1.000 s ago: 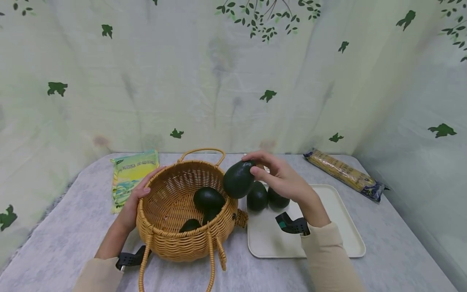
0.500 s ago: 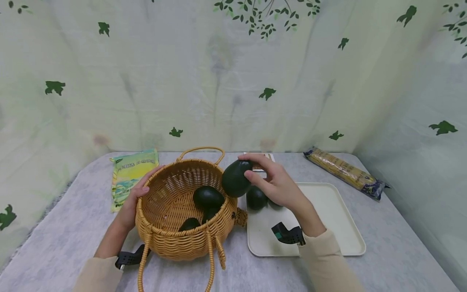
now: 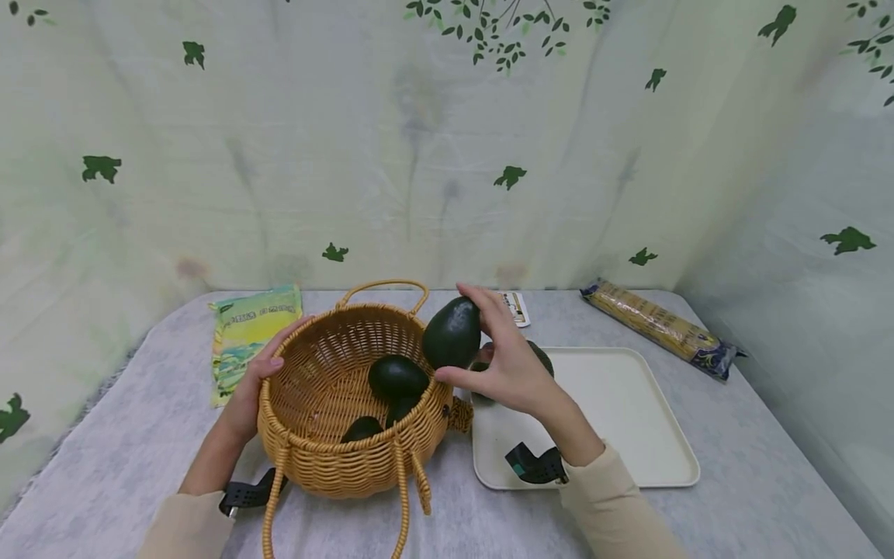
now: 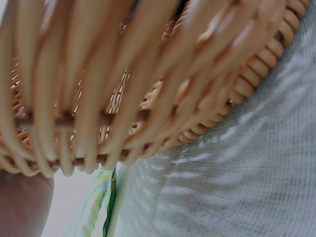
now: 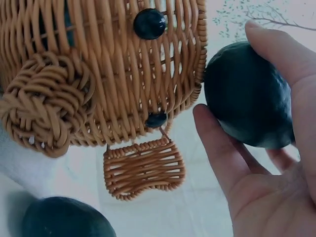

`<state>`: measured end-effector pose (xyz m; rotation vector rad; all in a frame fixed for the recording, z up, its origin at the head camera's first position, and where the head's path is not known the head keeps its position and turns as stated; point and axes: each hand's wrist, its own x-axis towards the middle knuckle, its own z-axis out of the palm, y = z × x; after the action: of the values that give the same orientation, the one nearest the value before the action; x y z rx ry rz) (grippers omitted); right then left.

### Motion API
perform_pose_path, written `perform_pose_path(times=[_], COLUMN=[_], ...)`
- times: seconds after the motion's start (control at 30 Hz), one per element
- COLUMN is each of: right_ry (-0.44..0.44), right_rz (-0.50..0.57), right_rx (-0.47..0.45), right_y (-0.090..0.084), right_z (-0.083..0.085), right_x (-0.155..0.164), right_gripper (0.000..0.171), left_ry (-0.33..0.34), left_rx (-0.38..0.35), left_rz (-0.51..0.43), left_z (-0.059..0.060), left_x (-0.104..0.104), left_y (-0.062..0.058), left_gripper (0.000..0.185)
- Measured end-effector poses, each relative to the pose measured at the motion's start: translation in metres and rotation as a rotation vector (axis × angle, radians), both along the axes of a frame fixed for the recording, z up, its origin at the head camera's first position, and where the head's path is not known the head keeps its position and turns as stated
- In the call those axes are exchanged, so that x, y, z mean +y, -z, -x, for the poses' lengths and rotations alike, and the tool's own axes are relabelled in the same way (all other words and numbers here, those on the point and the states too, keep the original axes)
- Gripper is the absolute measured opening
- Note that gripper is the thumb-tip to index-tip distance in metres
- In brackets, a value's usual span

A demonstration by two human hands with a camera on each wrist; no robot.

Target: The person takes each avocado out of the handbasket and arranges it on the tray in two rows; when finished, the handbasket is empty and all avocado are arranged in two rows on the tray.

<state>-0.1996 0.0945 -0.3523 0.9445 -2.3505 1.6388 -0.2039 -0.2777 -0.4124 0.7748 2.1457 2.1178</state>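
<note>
Printed writing on the yellow-green plastic food packet [image 3: 253, 335] at the far left of the grey cloth-covered desk [image 3: 740, 497], too small to read. Same for the small white printed card [image 3: 515, 307] behind the cream rectangular plastic tray [image 3: 628, 419], and for the long yellow-and-blue packet of noodles [image 3: 660, 330] at the far right near the leaf-patterned curtain [image 3: 419, 155].

Right hand [image 3: 506, 361] curled round a dark green smooth avocado [image 3: 452, 334], thumb below and fingers over the top, held in the air just above the right rim of the round woven wicker basket [image 3: 335, 458]. Left hand [image 3: 254, 384] resting on the basket's left rim, fingers over the edge in a loose grip.

Inside the basket, more dark avocados [image 3: 396, 378], one lying on the others. Further avocados on the tray [image 3: 541, 355], mostly hidden behind the right hand. On the basket's outer wall in the right wrist view, black bead eyes [image 5: 149, 23] and a woven ear [image 5: 42, 98]. Black wrist straps [image 3: 534, 464] at both cuffs.
</note>
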Motion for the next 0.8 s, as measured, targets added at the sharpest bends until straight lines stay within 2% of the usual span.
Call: perform_pose_path(times=[0.17, 0.4, 0.6, 0.8], right_ry=[0.029, -0.028, -0.021, 0.007], right_rz=[0.011, 0.064, 0.015, -0.047], right_rx=[0.021, -0.035, 0.001, -0.01], right_y=[0.0, -0.003, -0.005, -0.01], right_z=[-0.001, -0.002, -0.002, -0.002], right_x=[0.001, 0.004, 0.016, 0.033], right_gripper=[0.107, 0.099, 0.095, 0.094], left_ry=[0.005, -0.013, -0.012, -0.009], left_rx=[0.008, 0.001, 0.009, 0.007], left_rz=[-0.001, 0.009, 0.006, 0.007], left_z=[0.0, -0.001, -0.001, -0.001], left_x=[0.0, 0.001, 0.001, 0.001], left_y=[0.0, 0.0, -0.001, -0.001], left_gripper=[0.062, 0.062, 0.063, 0.062])
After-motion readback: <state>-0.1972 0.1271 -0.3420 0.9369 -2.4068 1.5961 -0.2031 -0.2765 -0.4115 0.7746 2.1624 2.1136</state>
